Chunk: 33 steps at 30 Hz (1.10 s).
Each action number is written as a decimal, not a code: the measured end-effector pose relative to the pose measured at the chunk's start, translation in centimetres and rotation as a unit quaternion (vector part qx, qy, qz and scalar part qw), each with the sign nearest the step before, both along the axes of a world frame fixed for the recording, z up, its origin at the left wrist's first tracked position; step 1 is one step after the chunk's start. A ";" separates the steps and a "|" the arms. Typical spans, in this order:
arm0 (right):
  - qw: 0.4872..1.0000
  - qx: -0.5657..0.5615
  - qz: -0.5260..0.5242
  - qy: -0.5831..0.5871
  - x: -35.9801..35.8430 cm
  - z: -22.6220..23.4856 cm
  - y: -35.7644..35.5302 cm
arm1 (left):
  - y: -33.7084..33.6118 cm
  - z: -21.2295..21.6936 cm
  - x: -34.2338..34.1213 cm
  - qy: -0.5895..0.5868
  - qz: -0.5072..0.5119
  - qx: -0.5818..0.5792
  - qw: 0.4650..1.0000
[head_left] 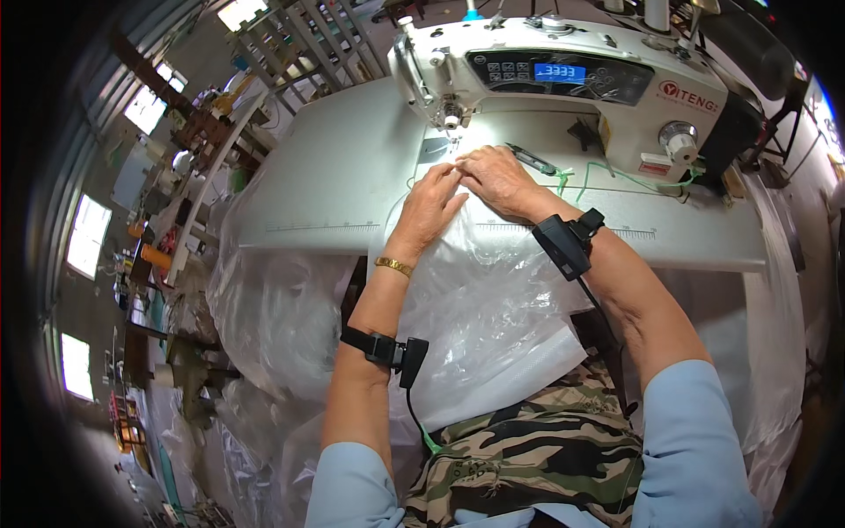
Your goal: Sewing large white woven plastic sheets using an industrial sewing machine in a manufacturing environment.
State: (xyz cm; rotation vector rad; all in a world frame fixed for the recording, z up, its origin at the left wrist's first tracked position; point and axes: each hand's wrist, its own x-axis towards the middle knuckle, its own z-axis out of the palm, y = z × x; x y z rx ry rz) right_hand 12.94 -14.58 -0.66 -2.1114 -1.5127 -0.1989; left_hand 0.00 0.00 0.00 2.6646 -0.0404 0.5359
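Note:
Both my hands meet just in front of the needle area of a white sewing machine [563, 99]. My left hand [429, 209] has its fingertips closed on the edge of a clear plastic sheet [493, 282], thumb toward the right. Touching it, my right hand [500, 180] bends its fingers over the same edge close to the presser foot [453, 141]. From my fingers the sheet runs down over the table's front edge and across my lap. The fingertips partly hide the pinched edge.
Right of my right hand lie a small dark cutting tool [532, 160] and green string [616, 172]. The pale sewing table [317, 176] has a ruler strip along its front. More crumpled plastic [273, 308] hangs at the left. A metal rack [304, 44] stands behind.

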 end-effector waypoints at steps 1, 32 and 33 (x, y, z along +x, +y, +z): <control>1.000 0.004 0.002 -0.009 0.0 0.0 -0.2 | -0.2 0.1 0.1 -0.005 -0.002 0.003 1.000; 0.998 0.023 -0.008 -0.063 2.2 -0.7 1.0 | 2.1 0.8 3.3 0.021 0.021 0.050 0.998; 0.997 0.029 -0.008 -0.067 2.1 -0.7 1.0 | 2.2 0.8 3.4 0.013 0.021 0.058 0.998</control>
